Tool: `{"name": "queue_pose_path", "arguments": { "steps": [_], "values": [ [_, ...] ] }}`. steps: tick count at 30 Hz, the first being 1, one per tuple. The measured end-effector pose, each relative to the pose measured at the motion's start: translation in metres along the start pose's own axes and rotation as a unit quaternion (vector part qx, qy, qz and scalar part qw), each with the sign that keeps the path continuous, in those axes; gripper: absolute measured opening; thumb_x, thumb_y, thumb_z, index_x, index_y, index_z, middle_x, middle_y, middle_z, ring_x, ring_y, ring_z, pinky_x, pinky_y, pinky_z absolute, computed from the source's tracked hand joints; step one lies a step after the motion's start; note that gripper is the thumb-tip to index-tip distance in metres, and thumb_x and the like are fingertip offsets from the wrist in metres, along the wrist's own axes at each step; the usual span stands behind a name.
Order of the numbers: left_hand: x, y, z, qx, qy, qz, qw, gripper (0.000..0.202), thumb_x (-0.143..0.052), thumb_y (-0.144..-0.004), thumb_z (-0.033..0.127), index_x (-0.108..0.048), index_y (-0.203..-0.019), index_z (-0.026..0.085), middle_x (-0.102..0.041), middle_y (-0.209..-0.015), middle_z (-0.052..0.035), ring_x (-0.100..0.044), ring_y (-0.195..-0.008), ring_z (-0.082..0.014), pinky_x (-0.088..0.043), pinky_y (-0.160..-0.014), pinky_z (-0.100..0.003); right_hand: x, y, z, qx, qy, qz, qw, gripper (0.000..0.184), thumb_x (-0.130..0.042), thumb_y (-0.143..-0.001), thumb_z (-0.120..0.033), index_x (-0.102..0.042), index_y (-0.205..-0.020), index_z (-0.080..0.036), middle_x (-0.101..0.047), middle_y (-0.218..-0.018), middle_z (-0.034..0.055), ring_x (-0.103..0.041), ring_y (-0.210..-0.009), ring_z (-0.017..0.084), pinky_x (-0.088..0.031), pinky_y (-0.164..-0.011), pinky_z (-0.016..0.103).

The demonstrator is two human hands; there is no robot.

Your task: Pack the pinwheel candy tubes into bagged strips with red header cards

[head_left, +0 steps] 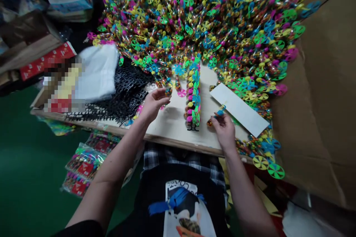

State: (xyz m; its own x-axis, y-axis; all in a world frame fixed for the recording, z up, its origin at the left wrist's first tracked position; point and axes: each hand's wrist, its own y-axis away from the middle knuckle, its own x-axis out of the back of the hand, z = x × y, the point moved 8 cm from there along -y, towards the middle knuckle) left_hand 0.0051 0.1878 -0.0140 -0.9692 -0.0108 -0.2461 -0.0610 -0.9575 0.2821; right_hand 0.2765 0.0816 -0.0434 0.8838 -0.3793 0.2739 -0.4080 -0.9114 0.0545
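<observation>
Over the pale board [172, 127], left hand [154, 104] pinches a pinwheel candy tube [168, 91], right hand [224, 129] a blue-pinwheel tube [218, 114]

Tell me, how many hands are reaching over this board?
2: the left hand beside a candy tube, the right hand pinching a pinwheel tube by the white card.

A pale board counter [169, 129] carries a huge heap of pinwheel tubes [194, 26] spreading across its far side. A white card strip [239, 109] and black plastic mesh [122, 92] also lie on it.
</observation>
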Motion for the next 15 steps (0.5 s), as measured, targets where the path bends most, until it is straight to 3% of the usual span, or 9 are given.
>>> {"name": "queue_pose_path", "arguments": {
  "steps": [3,6,10,12,13,15],
  "values": [
    [0.002,0.011,-0.013,0.047,0.018,0.007,0.999,0.038,-0.078,-0.054,0.023,-0.060,-0.087,0.016,-0.065,-0.078,-0.0016,-0.064,-0.071,-0.0138,-0.049,-0.057,-0.021,-0.008,0.018,0.002,-0.007,-0.009,-0.020,1.000,0.033,-0.064,-0.071,-0.047,-0.057,-0.089,-0.020,-0.069,-0.085,0.0063,-0.066,-0.079,0.020,-0.055,-0.076,0.037],
    [0.006,0.018,-0.023,0.072,-0.006,0.006,0.997,0.044,-0.073,-0.061,0.024,-0.057,-0.102,0.018,-0.065,-0.081,-0.0022,-0.066,-0.073,-0.0157,-0.049,-0.052,-0.020,-0.010,0.027,0.004,-0.008,-0.009,-0.027,1.000,0.032,-0.063,-0.072,-0.046,-0.057,-0.089,-0.020,-0.068,-0.085,0.0063,-0.066,-0.079,0.020,-0.054,-0.077,0.037],
    [0.022,0.020,-0.027,0.027,-0.185,0.022,0.982,0.050,-0.059,-0.074,0.021,-0.049,-0.123,0.021,-0.063,-0.094,-0.0049,-0.065,-0.074,-0.0158,-0.054,-0.055,-0.026,-0.010,0.034,0.007,-0.005,0.015,-0.029,0.999,0.033,-0.062,-0.072,-0.047,-0.058,-0.090,-0.019,-0.068,-0.084,0.0064,-0.065,-0.080,0.021,-0.053,-0.079,0.039],
    [0.029,0.021,-0.021,-0.042,-0.325,0.019,0.945,0.047,-0.053,-0.077,0.017,-0.050,-0.124,0.020,-0.062,-0.107,-0.0086,-0.065,-0.081,-0.0173,-0.056,-0.066,-0.032,-0.009,0.037,0.009,-0.005,0.023,-0.030,0.999,0.033,-0.062,-0.073,-0.047,-0.058,-0.090,-0.019,-0.068,-0.084,0.0062,-0.065,-0.080,0.021,-0.053,-0.078,0.038],
    [0.031,0.022,-0.016,-0.084,-0.401,0.015,0.912,0.047,-0.050,-0.077,0.013,-0.052,-0.123,0.021,-0.059,-0.114,-0.0103,-0.064,-0.088,-0.0190,-0.056,-0.074,-0.036,-0.008,0.038,0.010,-0.003,0.025,-0.030,0.999,0.032,-0.062,-0.074,-0.047,-0.058,-0.090,-0.020,-0.068,-0.084,0.0060,-0.065,-0.079,0.021,-0.053,-0.078,0.038],
    [0.028,0.026,-0.007,-0.165,-0.546,-0.006,0.822,0.049,-0.045,-0.076,0.006,-0.056,-0.121,0.022,-0.053,-0.128,-0.0118,-0.058,-0.108,-0.0240,-0.051,-0.089,-0.041,-0.008,0.040,0.011,0.003,0.030,-0.035,0.999,0.030,-0.061,-0.075,-0.046,-0.058,-0.090,-0.020,-0.068,-0.085,0.0055,-0.065,-0.079,0.020,-0.054,-0.077,0.037]
  ]
}}
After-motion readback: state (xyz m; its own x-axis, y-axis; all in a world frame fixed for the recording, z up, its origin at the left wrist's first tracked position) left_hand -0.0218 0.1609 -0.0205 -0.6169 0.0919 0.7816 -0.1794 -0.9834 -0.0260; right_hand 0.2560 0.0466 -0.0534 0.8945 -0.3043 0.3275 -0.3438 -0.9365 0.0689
